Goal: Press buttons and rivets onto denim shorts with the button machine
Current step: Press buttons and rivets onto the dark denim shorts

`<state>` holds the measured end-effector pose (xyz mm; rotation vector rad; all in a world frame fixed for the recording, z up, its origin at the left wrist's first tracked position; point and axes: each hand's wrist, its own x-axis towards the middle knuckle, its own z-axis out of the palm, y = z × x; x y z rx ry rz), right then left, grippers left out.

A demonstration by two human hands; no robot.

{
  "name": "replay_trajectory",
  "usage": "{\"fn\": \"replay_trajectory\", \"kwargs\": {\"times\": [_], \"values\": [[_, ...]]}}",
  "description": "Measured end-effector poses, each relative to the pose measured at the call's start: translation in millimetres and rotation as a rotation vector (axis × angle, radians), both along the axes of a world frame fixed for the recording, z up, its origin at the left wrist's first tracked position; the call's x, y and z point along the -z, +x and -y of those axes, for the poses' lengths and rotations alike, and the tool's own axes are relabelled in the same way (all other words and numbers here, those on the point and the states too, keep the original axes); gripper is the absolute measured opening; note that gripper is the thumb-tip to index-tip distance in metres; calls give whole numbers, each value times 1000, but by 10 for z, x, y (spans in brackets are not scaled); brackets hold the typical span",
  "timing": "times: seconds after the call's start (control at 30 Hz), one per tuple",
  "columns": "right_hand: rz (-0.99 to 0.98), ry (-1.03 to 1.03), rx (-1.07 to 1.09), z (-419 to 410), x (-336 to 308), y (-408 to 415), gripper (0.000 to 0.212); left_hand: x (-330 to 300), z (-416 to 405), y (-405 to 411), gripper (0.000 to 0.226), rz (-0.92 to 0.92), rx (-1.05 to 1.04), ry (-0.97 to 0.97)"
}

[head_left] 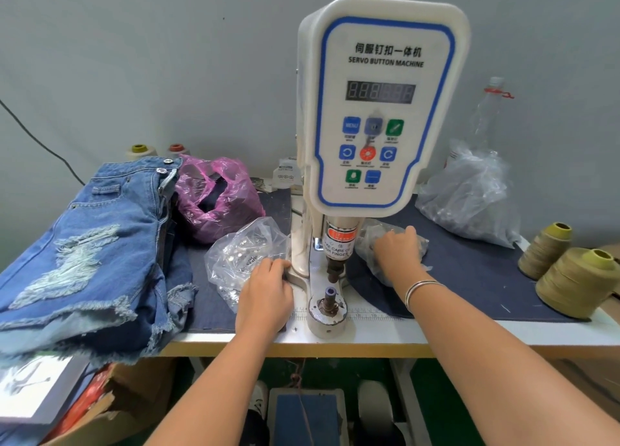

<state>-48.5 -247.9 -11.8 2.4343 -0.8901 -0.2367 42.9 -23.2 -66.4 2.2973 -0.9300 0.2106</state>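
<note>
Both forearms reach up from the bottom of the frame. At centre, the left hand [265, 294] lies knuckles-up with fingers curled at the edge of a clear plastic bag of silver buttons [243, 254]; whether it grips anything cannot be told. Right of centre, the right hand [397, 249] digs into a second clear plastic bag [372, 241], fingers hidden. Between them stands the white servo button machine [379, 110] on the bench [469, 331]. Stacked blue ripped denim shorts [87, 251] lie at far left, well apart from both hands.
</note>
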Motion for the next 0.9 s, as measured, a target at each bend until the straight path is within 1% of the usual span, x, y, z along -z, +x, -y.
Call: {"fn": "replay_trajectory", "kwargs": {"times": [0.13,0.3,0.4,0.53,0.63,0.67,0.7,0.73,0.77,0.8,0.83,0.87,0.9], "values": [[21,-2,2,3,13,-50,16,13,5,4,29,4,-1,-2],[198,70,42,40,-32,-169,20,11,8,2,28,8,-8,-1],[224,61,11,39,2,-241,20,17,1,-1,28,12,-10,-1],[265,39,-45,16,-15,-331,13,17,6,-6,27,19,-13,4],[323,-31,-77,-49,-96,-437,14,18,8,1,26,19,-15,5],[381,-57,-113,-86,-133,-480,12,16,7,2,27,20,-14,6],[486,-60,-167,-126,-173,-534,10,16,9,1,27,20,-13,8],[638,-38,-234,-169,-216,-590,8,16,11,3,27,20,-14,8],[800,10,-293,-229,-261,-639,8,18,12,4,27,19,-14,9],[946,119,-308,-322,-314,-680,9,19,15,6,27,17,-16,10],[1084,330,-279,-444,-364,-709,12,20,15,6,28,15,-17,11],[1195,621,-198,-591,-392,-721,15,21,15,7,28,15,-17,12],[1267,951,-86,-761,-394,-721,16,23,14,9,28,16,-16,12]]}}
